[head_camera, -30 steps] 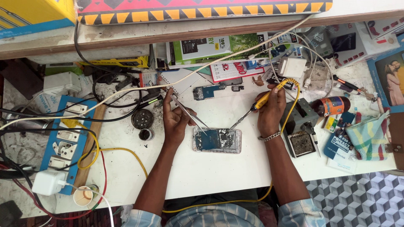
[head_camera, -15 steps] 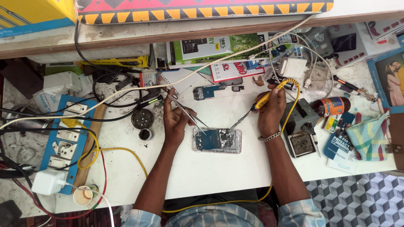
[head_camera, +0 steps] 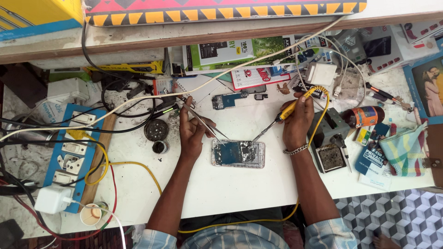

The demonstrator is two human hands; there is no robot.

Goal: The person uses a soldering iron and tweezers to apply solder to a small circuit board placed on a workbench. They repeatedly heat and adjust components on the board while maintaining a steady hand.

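Now | left hand (head_camera: 191,133) pinches tweezers (head_camera: 205,123) | right hand (head_camera: 297,122) grips soldering iron (head_camera: 281,115) | opened phone (head_camera: 238,153) between | cables (head_camera: 106,166) left

Both bare forearms reach forward and angle inward — the left hand (head_camera: 191,131) curled in a fingertip pinch, the right hand (head_camera: 297,122) closed in a pen-like grip, a beaded band at its wrist.

- White bench (head_camera: 230,193), its top scuffed and dirty towards the back.
- Opened phone (head_camera: 238,153) lies flat near the middle.
- Small circuit board (head_camera: 227,100) behind it.
- Blue switchboard (head_camera: 69,154) at the left edge, white charger (head_camera: 53,199) near its front end.
- Round tin (head_camera: 156,130) and a small cup (head_camera: 159,147) left of the phone.
- Orange bottle (head_camera: 364,116), checked cloth (head_camera: 404,150) on the right.
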